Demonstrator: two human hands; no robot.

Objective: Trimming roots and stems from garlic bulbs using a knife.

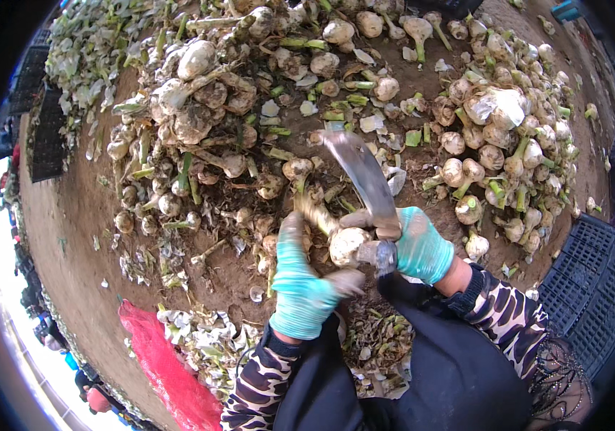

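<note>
My right hand [423,245], in a turquoise-and-grey work glove, grips a sickle-like knife whose curved metal blade [361,175] points up and away from me. The thumb and fingertips of the same hand hold a garlic bulb [348,245] beside the knife. Its stem [315,213] extends towards the upper left and is blurred. My left hand [304,285], gloved alike, is just left of the bulb with thumb and fingers spread. Nothing shows in its grasp, and its fingertips are blurred.
Untrimmed garlic [194,108] is heaped ahead on the left; short-stemmed bulbs [507,145] are piled on the right. Black plastic crates [590,280] stand at the right. A red mesh bag [164,372] lies at lower left beside papery peelings [215,345]. Cut stem pieces litter the soil.
</note>
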